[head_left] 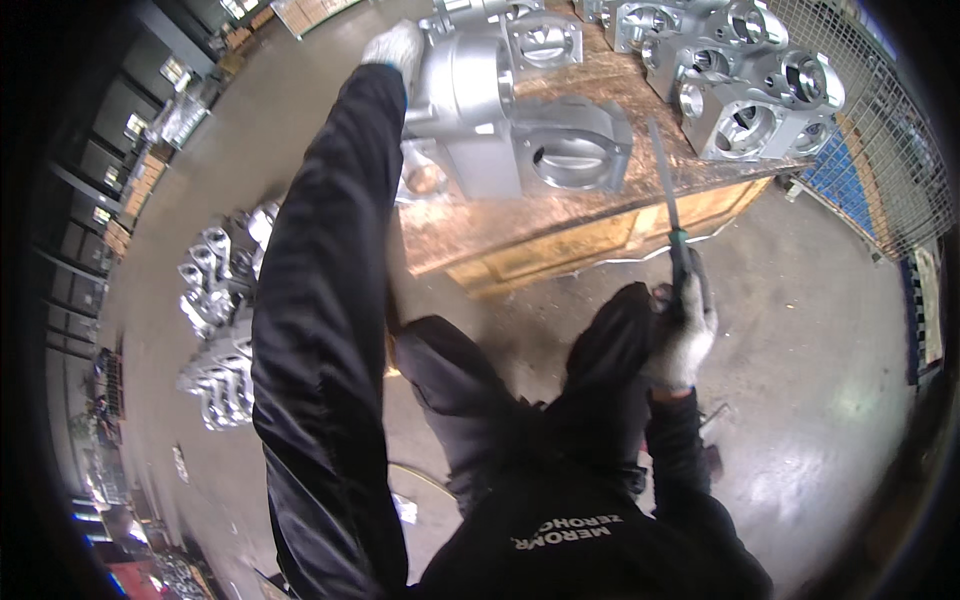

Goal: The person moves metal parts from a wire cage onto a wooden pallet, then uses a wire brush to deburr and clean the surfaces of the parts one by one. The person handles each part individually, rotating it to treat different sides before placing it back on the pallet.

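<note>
My left hand (396, 50), in a white work glove, is at the far left side of a large silver metal casting (465, 80) on the wooden bench. Its fingers bend in against the casting and are partly hidden. Held low beside my right knee, my gloved right hand (688, 335) is closed round the dark green handle of a hand file (664, 180). The file's long narrow blade points up and away, past the bench's front edge. Just right of the large casting lies another silver casting (575, 145) with an oval opening.
Several more castings (745, 115) stand at the bench's right end. A wire mesh cage (860, 130) rises beyond them, with a blue panel (835, 185) at its base. Silver parts (215, 290) are grouped on the floor at left. The wooden bench's front edge (600, 235) faces my knees.
</note>
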Demonstrator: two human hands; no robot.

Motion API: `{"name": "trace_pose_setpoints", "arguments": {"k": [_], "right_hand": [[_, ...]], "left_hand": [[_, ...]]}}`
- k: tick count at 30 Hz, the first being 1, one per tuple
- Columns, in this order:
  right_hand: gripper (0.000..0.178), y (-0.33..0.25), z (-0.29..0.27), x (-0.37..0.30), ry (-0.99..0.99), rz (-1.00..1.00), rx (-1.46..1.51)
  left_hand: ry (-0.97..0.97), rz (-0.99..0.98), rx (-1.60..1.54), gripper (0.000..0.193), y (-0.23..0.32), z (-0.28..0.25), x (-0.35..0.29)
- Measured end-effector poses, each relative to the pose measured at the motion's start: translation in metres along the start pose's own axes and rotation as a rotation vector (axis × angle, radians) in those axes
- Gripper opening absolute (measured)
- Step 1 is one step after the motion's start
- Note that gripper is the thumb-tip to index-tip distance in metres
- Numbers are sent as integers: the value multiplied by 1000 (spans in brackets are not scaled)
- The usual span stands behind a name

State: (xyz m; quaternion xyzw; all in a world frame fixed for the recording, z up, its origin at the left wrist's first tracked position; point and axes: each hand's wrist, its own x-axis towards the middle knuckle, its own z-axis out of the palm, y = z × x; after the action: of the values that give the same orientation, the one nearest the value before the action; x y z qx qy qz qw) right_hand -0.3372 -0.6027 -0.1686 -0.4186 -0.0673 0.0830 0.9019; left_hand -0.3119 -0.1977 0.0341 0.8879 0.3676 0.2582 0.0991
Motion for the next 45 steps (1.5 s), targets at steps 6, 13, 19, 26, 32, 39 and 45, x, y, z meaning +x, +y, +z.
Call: {"name": "trace_pose_setpoints", "arguments": {"k": [6,13,19,26,32,39,45], "right_hand": [[46,-11,-10,37,-119,145,257],[46,-6,-44,68,-153,248,312],[47,19,-56,85,-126,315,147],[60,20,-63,94,-347,424,65],[48,15,-97,75,-317,385,-260],[43,5,-100,20,-427,432,-395],[47,-7,-109,-39,-450,469,-500]], "left_hand": [[102,49,101,42,11,16,-14],[220,-410,-665,52,-18,-2,-112],[336,-230,-534,56,-15,-4,-261],[640,-266,-320,79,-67,85,-399],[626,22,-264,88,-112,89,-409],[663,-295,-945,64,-231,98,-409],[659,109,-377,89,-285,96,-403]]}}
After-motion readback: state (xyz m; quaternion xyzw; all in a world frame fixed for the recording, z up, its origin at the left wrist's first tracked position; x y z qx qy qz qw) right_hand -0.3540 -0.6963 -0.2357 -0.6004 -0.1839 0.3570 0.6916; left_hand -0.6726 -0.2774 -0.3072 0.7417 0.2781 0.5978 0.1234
